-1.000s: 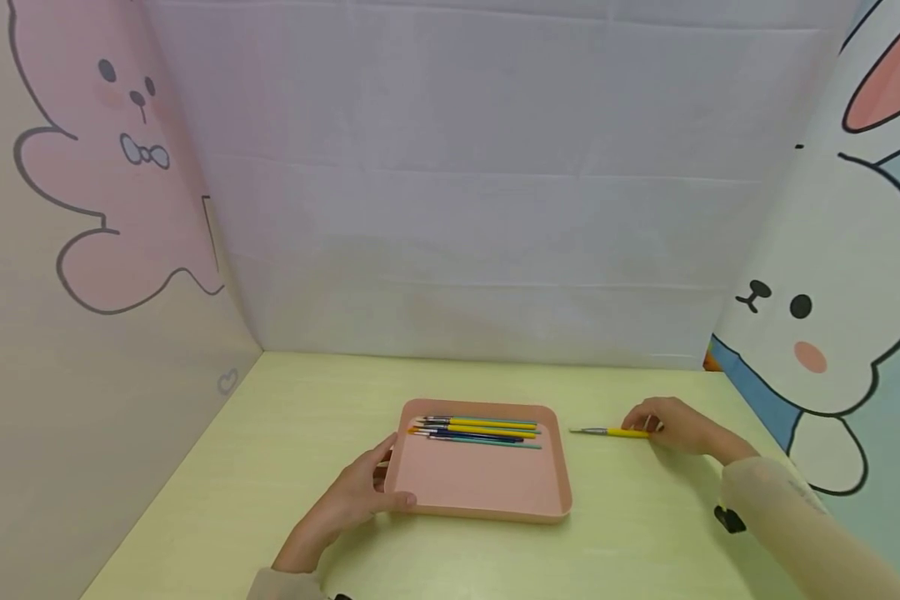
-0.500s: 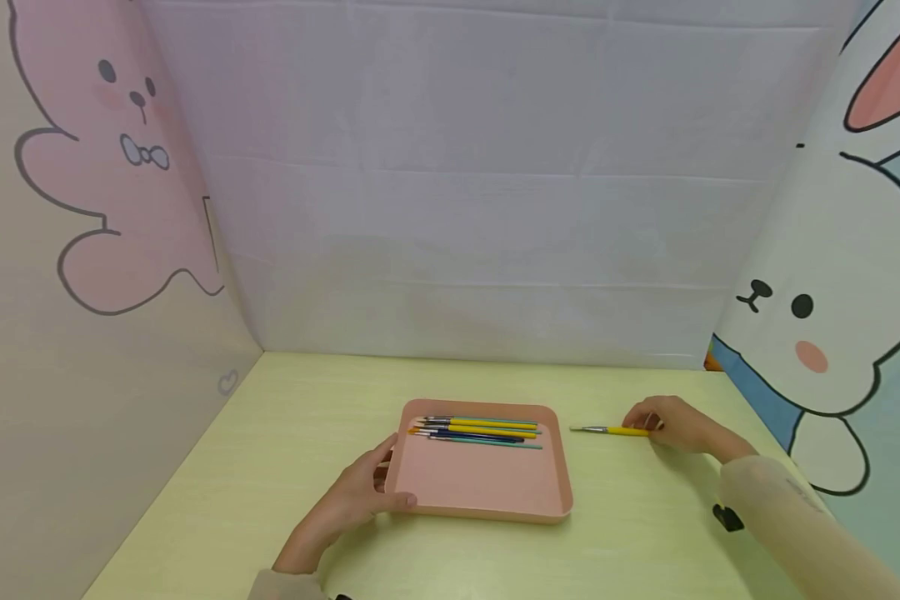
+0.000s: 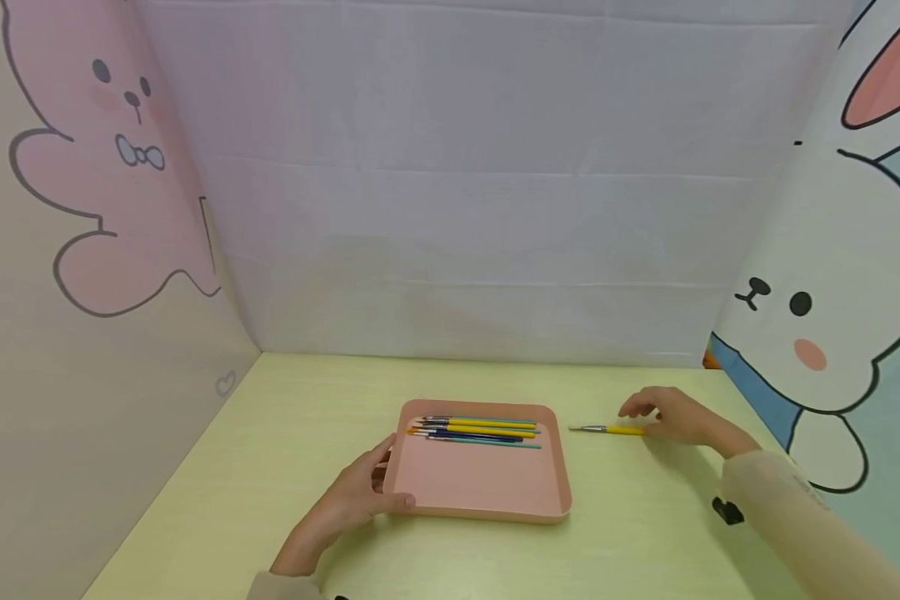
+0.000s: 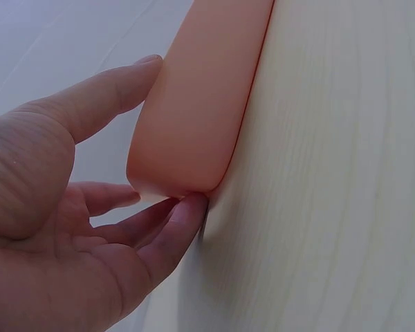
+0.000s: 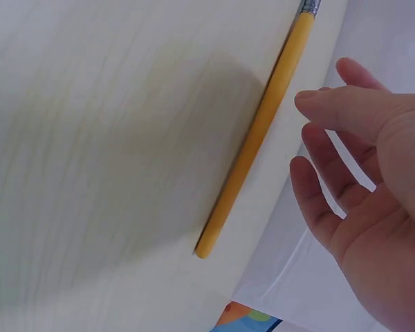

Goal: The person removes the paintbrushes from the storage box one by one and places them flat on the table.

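Note:
A pink rectangular tray (image 3: 480, 485) lies on the table, with several paintbrushes (image 3: 487, 429) side by side in its far half. My left hand (image 3: 345, 498) holds the tray's left end; the left wrist view shows thumb and fingers on either side of a corner of the tray wall (image 4: 197, 90). To the right of the tray, a yellow-handled paintbrush (image 3: 622, 430) lies on the table with its bristles pointing left. My right hand (image 3: 678, 418) hovers just over its handle end, fingers loosely bent and apart from the yellow handle (image 5: 259, 135) in the right wrist view.
The pale yellow table (image 3: 285, 433) meets a white cloth backdrop (image 3: 487, 250) at the back. Side panels with a pink cartoon animal (image 3: 131, 200) and a white rabbit (image 3: 832, 250) stand left and right. A small black object (image 3: 727, 511) shows beneath the right sleeve.
My right hand has let go of the yellow paintbrush and lifted slightly off it. The brush stays where it lay. My left hand and the tray have not moved.

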`<state>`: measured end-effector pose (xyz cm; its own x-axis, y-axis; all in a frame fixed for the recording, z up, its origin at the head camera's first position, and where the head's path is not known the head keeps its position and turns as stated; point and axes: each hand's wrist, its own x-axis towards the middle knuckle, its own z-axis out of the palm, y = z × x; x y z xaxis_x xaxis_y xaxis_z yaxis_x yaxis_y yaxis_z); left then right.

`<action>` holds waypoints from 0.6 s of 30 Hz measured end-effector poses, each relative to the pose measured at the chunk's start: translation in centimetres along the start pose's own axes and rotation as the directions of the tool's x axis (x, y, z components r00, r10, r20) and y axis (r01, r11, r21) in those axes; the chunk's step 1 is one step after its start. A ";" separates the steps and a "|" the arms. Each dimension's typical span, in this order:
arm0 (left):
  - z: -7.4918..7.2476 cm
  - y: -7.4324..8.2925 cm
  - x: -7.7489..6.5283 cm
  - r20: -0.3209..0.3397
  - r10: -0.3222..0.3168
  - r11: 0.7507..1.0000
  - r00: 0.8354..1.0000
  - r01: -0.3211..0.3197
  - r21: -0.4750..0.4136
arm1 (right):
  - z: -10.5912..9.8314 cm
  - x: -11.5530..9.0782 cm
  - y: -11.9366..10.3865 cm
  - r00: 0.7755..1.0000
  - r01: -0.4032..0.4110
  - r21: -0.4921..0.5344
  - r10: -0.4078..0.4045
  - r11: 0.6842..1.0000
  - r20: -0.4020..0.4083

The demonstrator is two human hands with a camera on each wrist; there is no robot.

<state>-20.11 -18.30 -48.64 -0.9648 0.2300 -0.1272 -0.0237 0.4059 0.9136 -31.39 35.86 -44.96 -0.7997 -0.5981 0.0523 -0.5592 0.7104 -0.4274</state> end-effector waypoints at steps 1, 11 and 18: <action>0.0 0.0 0.0 0.000 0.000 1.000 1.000 0.000 0.001 | -0.2 0.1 -0.2 1.000 0.004 0.006 -0.004 1.000 0.000; 0.0 -0.1 0.1 0.011 0.021 1.000 1.000 -0.021 -0.001 | -1.3 1.0 -2.6 1.000 0.003 0.038 -0.002 0.999 -0.027; -0.1 -0.2 0.1 0.013 0.019 1.000 1.000 -0.019 -0.009 | -1.6 2.0 -5.4 1.000 0.008 0.090 -0.007 0.996 -0.013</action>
<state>-20.20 -18.42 -48.78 -0.9616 0.2492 -0.1148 -0.0078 0.3937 0.9192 -30.31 31.36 -41.11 -0.7989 -0.5976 0.0672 -0.5433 0.6693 -0.5068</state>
